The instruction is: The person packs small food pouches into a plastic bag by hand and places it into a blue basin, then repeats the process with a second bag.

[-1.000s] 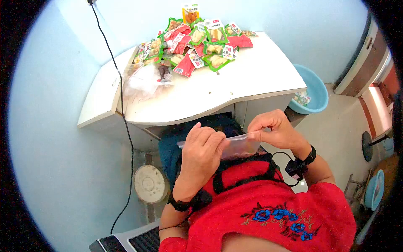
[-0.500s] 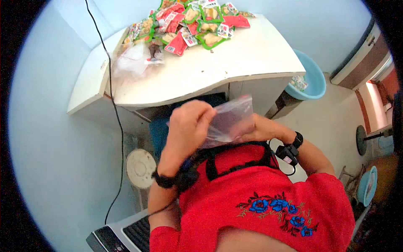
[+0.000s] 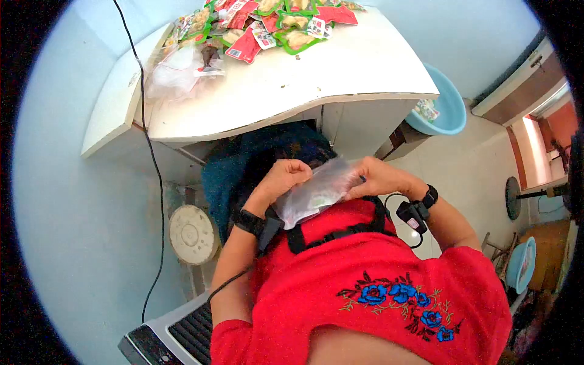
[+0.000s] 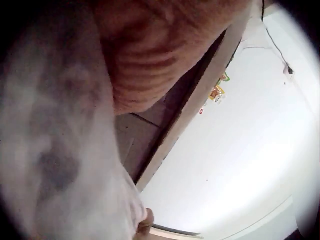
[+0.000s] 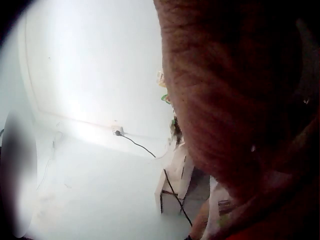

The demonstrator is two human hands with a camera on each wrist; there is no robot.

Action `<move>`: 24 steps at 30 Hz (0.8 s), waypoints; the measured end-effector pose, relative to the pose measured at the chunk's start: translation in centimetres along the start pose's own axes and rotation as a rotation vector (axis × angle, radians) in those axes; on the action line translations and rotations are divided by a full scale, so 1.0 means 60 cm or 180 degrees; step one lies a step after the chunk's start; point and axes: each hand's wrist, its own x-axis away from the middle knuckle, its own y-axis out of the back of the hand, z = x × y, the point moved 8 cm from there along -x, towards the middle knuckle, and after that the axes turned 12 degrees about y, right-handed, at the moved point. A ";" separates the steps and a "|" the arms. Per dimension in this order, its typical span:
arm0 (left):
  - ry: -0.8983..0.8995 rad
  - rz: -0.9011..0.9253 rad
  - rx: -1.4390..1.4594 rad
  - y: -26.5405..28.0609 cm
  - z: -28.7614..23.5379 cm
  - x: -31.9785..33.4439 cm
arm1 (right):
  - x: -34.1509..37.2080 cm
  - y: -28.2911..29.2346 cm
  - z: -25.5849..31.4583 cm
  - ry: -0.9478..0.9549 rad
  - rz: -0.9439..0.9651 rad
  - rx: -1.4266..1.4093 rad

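Observation:
In the head view a see-through plastic bag [image 3: 311, 193] is stretched between both hands in front of the red shirt, above the lap. The left hand [image 3: 283, 180] pinches its left upper edge with curled fingers. At the other side the right hand [image 3: 382, 176] grips the bag with thumb and fingers. Cloudy plastic of the bag [image 4: 55, 145] fills the left part of the left wrist view, beside the large near left hand [image 4: 150, 50]. The right hand [image 5: 225, 100] covers much of the right wrist view and hides most of the bag.
A white desk [image 3: 340, 67] stands ahead, bearing a pile of red and green food packets [image 3: 261, 27] and crumpled plastic bags [image 3: 176, 73]. To the right is a blue basin [image 3: 450, 103] with packets inside. A black cable [image 3: 152, 158] hangs at left, near a round stool [image 3: 193, 234].
The bag was held flat between the hands, was raised and turned upright, and is now lower and tilted. The left hand has moved down, and the head view has shifted downward.

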 end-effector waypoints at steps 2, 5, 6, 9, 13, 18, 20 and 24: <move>0.0110 0.0010 0.0028 -0.004 0.017 -0.003 | 0.000 0.016 0.003 0.0164 -0.0406 0.0303; 0.0258 0.0005 -0.0105 0.002 0.020 0.003 | 0.011 0.030 0.031 0.0884 -0.0818 0.0664; 0.0297 0.0004 -0.0185 0.006 0.019 0.003 | 0.017 0.033 0.044 0.1203 -0.0928 0.0774; 0.0288 0.0081 -0.0074 0.004 0.032 -0.004 | 0.015 0.023 0.047 0.1400 -0.0741 0.1002; 0.0220 -0.0090 -0.0147 0.002 0.010 0.009 | 0.004 -0.005 0.020 0.1603 -0.0410 0.1906; 0.0429 0.0200 0.0485 0.013 0.042 0.000 | -0.036 -0.032 -0.020 0.1788 -0.0453 0.1677; 0.0486 0.0247 0.0524 0.020 0.055 -0.003 | -0.047 -0.038 -0.030 0.1829 -0.0576 0.1428; 0.0533 0.0272 0.0678 0.018 0.051 0.003 | -0.056 -0.027 -0.043 0.1956 -0.0751 0.0743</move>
